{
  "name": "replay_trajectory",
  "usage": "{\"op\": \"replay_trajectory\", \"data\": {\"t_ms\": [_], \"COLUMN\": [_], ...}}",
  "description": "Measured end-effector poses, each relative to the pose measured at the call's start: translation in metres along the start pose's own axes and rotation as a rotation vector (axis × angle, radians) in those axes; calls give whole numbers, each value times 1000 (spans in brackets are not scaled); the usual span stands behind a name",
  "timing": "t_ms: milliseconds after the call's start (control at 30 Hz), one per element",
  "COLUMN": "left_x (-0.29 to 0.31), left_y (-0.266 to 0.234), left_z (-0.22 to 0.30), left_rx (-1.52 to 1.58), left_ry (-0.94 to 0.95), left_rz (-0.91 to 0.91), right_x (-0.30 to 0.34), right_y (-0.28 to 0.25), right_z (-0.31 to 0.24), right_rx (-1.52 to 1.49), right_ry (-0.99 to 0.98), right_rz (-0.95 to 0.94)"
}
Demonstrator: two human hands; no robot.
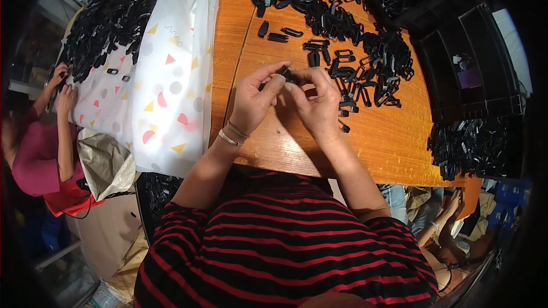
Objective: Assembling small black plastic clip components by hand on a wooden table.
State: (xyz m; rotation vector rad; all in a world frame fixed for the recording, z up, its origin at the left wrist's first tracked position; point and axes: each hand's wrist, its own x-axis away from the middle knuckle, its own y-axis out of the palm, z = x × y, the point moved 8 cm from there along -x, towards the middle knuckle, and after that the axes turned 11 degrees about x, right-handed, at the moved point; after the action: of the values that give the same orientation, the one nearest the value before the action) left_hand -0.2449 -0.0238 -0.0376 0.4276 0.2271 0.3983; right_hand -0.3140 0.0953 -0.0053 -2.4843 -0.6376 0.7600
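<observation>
My left hand (254, 101) and my right hand (317, 104) meet above the wooden table, fingers closed. Between their fingertips is a small black plastic buckle (285, 72), mostly covered by the fingers. Whether it is one part or two joined parts cannot be made out. Just beyond my hands lie a few single black buckle parts, among them a pronged piece (278, 37) and a long curved piece (292, 32). To the right of my right hand spreads a loose heap of black buckle pieces (377, 68), some shaped like open frames.
A white cloth with coloured shapes (171, 97) covers the table's left side, with a big black pile (108, 28) on it. Two co-workers sit nearby, one left (43, 154), one lower right (445, 222). A black crate (468, 68) and more black parts (465, 145) border the right edge.
</observation>
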Motion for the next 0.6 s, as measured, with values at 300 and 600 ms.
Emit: {"op": "replay_trajectory", "data": {"t_ms": [300,600], "left_x": [9,-11], "left_y": [-1,-1], "left_z": [-19,-36], "left_rx": [41,85], "left_ry": [-172,-286], "left_rz": [-11,-102], "right_x": [26,18], "right_y": [34,49], "right_z": [2,47], "right_rx": [-53,-197], "right_ry": [10,204], "right_rz": [-119,-429]}}
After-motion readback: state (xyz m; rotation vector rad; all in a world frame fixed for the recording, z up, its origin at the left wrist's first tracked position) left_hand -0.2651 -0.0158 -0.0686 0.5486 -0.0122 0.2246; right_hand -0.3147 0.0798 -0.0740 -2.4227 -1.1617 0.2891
